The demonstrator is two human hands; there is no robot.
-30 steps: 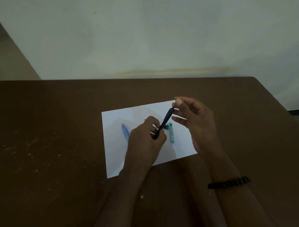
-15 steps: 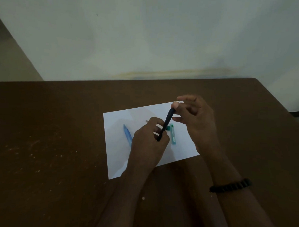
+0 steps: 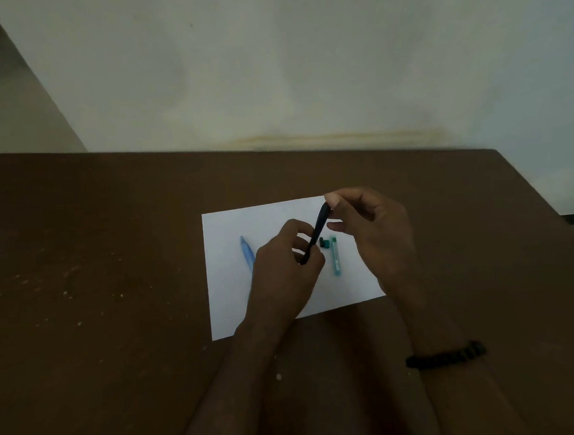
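Observation:
A thin black pen-like stick (image 3: 316, 233) is held tilted above a white sheet of paper (image 3: 230, 295). My left hand (image 3: 283, 273) grips its lower end with curled fingers. My right hand (image 3: 375, 233) pinches its upper end between thumb and forefinger. On the paper lie a blue pen part (image 3: 247, 253) left of my left hand, a slim teal tube (image 3: 336, 259) and a small dark teal cap (image 3: 323, 242) between my hands.
The paper lies on a brown table (image 3: 100, 258) whose far edge meets a pale wall (image 3: 289, 69). The table's right edge runs diagonally at the right. A black bead bracelet (image 3: 446, 356) circles my right wrist.
Both hands hold the black stick as before; the stick has tipped slightly more upright and my right fingers have shifted a little at its top end.

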